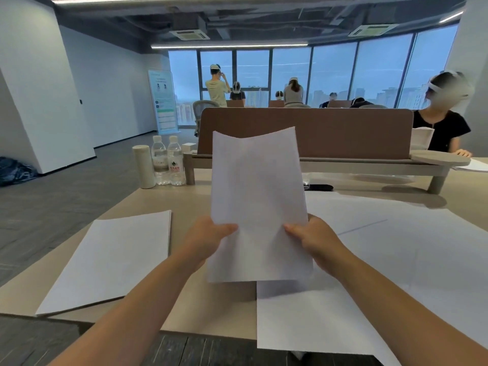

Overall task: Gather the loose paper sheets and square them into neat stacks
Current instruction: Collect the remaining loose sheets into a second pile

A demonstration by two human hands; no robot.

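Between your two hands hangs the held sheaf (pixel 257 204), pinched low on its long sides: your left hand (pixel 208 240) grips the left edge with the thumb on the near face, your right hand (pixel 315 241) does the same on the right edge. Both grips are narrow and closed on paper; whether it is one sheet or several you cannot tell from this angle. Its long axis runs up and away from you, nearly upright, the top edge sagging a little in the middle and the bottom edge hanging free above the table (pixel 211 307).

Directly below and to your right lie the loose sheets (pixel 396 260), overlapping at odd angles, one (pixel 303 320) poking out over the near table edge. Your right hand is nearer to them. To your left, well apart from the sheaf, sits the squared stack (pixel 111 257), and your left hand is nearer to that.

Bare tabletop shows between stack and loose sheets, probably enough room to tap the bottom edge down. Bottles (pixel 169 161) and a brown divider (pixel 306 130) stand far back, clear of your movement.
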